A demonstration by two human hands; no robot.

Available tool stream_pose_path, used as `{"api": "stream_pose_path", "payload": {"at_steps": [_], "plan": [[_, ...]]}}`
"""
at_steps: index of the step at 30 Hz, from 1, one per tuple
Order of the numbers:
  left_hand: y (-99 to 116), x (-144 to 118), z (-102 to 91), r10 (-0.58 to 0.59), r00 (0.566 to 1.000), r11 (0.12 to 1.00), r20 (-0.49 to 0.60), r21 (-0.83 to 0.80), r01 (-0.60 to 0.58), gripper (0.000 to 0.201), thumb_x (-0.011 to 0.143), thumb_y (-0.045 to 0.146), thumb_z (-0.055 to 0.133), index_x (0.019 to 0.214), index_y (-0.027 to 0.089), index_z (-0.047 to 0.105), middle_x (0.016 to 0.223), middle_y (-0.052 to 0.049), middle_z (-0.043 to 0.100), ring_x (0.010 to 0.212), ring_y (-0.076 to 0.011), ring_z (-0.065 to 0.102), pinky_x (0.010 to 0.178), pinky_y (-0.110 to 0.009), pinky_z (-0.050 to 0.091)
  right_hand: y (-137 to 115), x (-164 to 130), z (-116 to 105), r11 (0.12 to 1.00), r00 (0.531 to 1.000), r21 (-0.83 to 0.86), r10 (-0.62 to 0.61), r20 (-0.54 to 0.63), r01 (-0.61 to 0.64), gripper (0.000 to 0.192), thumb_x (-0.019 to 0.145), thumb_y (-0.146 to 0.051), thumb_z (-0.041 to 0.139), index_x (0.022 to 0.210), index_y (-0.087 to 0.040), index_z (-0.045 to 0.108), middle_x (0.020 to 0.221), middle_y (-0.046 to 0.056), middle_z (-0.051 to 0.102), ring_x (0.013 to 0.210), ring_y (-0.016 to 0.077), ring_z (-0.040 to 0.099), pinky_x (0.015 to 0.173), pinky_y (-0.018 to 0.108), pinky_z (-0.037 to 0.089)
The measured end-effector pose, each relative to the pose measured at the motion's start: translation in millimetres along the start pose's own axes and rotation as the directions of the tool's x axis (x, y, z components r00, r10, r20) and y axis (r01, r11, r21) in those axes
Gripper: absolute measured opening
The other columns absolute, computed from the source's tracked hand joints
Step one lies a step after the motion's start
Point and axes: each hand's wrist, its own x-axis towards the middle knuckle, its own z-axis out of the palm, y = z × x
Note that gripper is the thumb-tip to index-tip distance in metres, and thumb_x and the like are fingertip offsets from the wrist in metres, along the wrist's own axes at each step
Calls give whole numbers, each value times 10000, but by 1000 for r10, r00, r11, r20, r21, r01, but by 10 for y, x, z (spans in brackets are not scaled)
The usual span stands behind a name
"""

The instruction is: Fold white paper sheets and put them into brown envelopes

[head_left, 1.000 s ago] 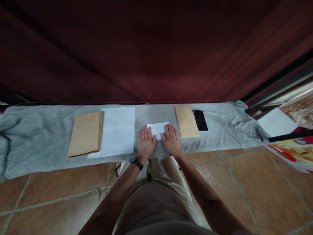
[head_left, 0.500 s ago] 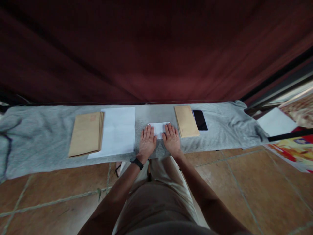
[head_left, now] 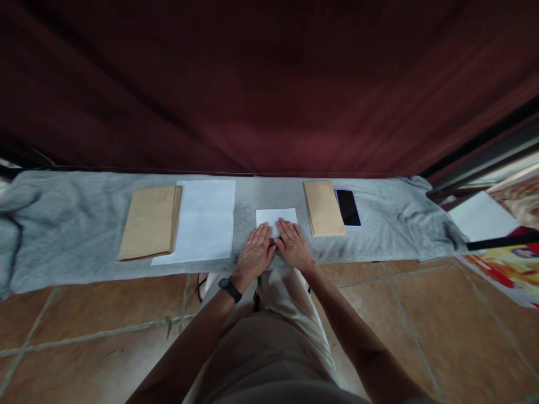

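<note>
A small folded white paper (head_left: 275, 215) lies on a grey cloth (head_left: 63, 224) spread along a low surface. My left hand (head_left: 255, 253), with a black band at the wrist, lies flat with its fingertips on the paper's near edge. My right hand (head_left: 293, 247) lies flat beside it, fingers on the same edge, and the two hands touch at the middle. Neither hand grips anything.
To the left lie a stack of brown envelopes (head_left: 149, 222) and a sheet of white paper (head_left: 206, 219). To the right are a brown envelope (head_left: 323, 207) and a dark phone (head_left: 348, 207). A dark red curtain (head_left: 269, 84) hangs behind. Tiled floor (head_left: 421, 314) is in front.
Both hands have slid back toward me and closer together on the folded paper, uncovering more of it. The view has shifted slightly.
</note>
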Motion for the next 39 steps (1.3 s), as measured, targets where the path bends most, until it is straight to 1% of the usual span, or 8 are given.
{"api": "stream_pose_path", "payload": {"at_steps": [5, 9, 11, 15, 20, 24, 32, 39], "plan": [[-23, -98, -40, 25, 1000, 1000, -4, -12, -25, 607, 1045, 423, 412, 1545, 79, 421, 1635, -191, 371, 1548, -293, 298, 1260, -503, 303, 15, -131, 28, 999, 997, 4, 52, -51, -52, 595, 1081, -396, 381, 1601, -113, 328, 1631, 146, 387, 1528, 260, 343, 1243, 480, 293], [-33, -127, -73, 64, 998, 998, 4, -5, -64, 591, 1028, 450, 471, 1549, 172, 445, 1661, -164, 331, 1549, -317, 290, 1250, -533, 310, 35, -220, 30, 997, 995, -9, 72, -66, -73, 605, 1078, -390, 394, 1607, -109, 312, 1629, 155, 389, 1518, 275, 360, 1239, 490, 297], [-32, -129, -87, 73, 997, 997, 12, 4, -73, 591, 1019, 453, 495, 1549, 195, 451, 1670, -159, 312, 1550, -327, 285, 1248, -538, 311, 46, -256, 12, 997, 995, -14, 74, -64, -75, 606, 1075, -388, 404, 1602, -98, 323, 1628, 159, 389, 1515, 282, 363, 1240, 493, 296], [-27, -126, -96, 71, 997, 997, 25, 16, -71, 605, 1016, 455, 504, 1554, 185, 443, 1670, -172, 306, 1550, -334, 280, 1253, -535, 298, 61, -293, -66, 998, 997, 3, 61, -49, -61, 577, 1078, -381, 402, 1587, -113, 365, 1620, 146, 407, 1505, 270, 383, 1249, 490, 282], [-28, -124, -55, 81, 996, 997, 28, -6, -81, 616, 1029, 458, 464, 1564, 157, 419, 1667, -179, 300, 1559, -314, 257, 1266, -538, 273, 41, -285, -173, 997, 996, 43, -66, 61, 64, 506, 1079, -380, 410, 1552, -205, 448, 1624, 76, 415, 1500, 231, 395, 1269, 468, 254], [-21, -122, -12, 87, 996, 996, 28, -37, -86, 617, 1031, 463, 451, 1556, 140, 422, 1648, -179, 349, 1553, -295, 282, 1271, -525, 271, 30, -283, -188, 997, 994, 49, -58, 94, 53, 501, 1078, -378, 414, 1549, -213, 455, 1627, 73, 408, 1501, 230, 394, 1271, 475, 255], [14, -126, -30, 70, 996, 997, 48, -38, -68, 601, 1028, 438, 454, 1541, 123, 433, 1648, -184, 351, 1557, -288, 275, 1280, -501, 254, 31, -319, -126, 999, 999, 39, -2, 38, 0, 490, 1090, -377, 381, 1537, -199, 472, 1626, 94, 414, 1510, 245, 377, 1260, 481, 258], [22, -138, -29, 77, 996, 997, 48, -28, -76, 589, 1029, 406, 467, 1540, 116, 431, 1654, -187, 336, 1560, -293, 259, 1280, -508, 250, 26, -357, -84, 998, 998, 25, 63, -20, -62, 516, 1088, -363, 378, 1557, -155, 435, 1625, 136, 405, 1509, 264, 376, 1250, 504, 260]]}}
